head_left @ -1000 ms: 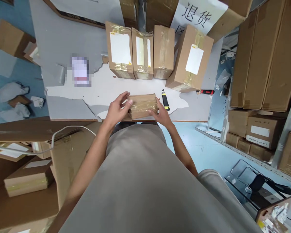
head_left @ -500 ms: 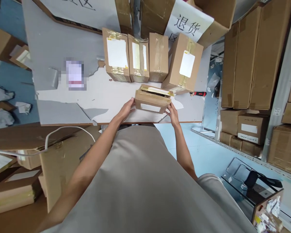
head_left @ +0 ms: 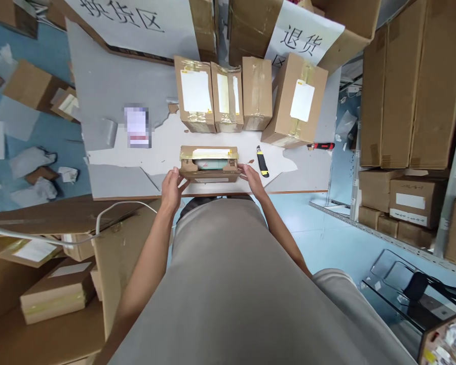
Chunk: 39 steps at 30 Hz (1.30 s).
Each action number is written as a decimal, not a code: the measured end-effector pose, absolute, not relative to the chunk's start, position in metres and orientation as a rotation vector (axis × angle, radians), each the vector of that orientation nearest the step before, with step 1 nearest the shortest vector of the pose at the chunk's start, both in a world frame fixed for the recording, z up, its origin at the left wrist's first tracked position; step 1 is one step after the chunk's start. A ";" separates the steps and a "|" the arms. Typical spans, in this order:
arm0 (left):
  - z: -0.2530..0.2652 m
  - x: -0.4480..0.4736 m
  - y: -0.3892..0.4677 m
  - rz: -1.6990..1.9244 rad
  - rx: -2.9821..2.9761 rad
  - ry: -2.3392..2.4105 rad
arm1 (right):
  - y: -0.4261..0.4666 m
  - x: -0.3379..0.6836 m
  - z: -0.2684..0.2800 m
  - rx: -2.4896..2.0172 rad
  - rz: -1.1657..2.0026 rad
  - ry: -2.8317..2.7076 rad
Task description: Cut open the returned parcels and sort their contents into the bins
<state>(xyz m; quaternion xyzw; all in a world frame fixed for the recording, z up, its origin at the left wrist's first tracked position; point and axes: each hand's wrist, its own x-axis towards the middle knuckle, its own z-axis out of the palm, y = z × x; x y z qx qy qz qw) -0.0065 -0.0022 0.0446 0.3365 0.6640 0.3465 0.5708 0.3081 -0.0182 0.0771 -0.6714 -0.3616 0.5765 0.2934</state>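
A small cardboard box (head_left: 188, 152) sits at the front edge of the table, its top partly open. Through the gap shows something pale green and white (head_left: 212, 164), whose kind I cannot make out. My left hand (head_left: 171, 186) grips the box's left end, thumb towards the front. At the right end, my right hand (head_left: 253, 179) has its fingers against the cardboard. Just right of the box lies a yellow and black utility knife (head_left: 262, 162).
Several taped cartons (head_left: 257, 91) stand in a row behind the box. A red and black handled tool (head_left: 322, 146) lies by the table's right edge. Larger boxes with paper signs (head_left: 304, 38) line the back. A big open carton (head_left: 110, 263) stands below left, shelving at right.
The box has moved left with both hands and turned square to me; its opening now faces up, showing what is inside. The utility knife has come into view.
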 end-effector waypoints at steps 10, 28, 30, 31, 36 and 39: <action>0.050 -0.004 -0.015 0.763 0.919 1.535 | 0.035 0.310 0.093 -1.818 1.249 -1.789; 0.058 -0.008 -0.029 0.391 1.863 1.478 | 0.061 0.281 0.080 -2.287 0.957 -1.612; 0.064 0.002 -0.020 0.223 2.071 1.285 | 0.059 0.272 0.083 -2.317 0.855 -1.688; 0.065 0.007 -0.015 0.151 2.128 1.196 | 0.057 0.267 0.085 -2.328 0.816 -1.756; 0.067 0.028 -0.004 -0.008 2.236 1.062 | 0.036 0.251 0.095 -2.046 0.874 -2.367; 0.077 0.026 -0.008 0.038 2.308 1.100 | 0.026 0.247 0.098 -1.643 0.944 -2.741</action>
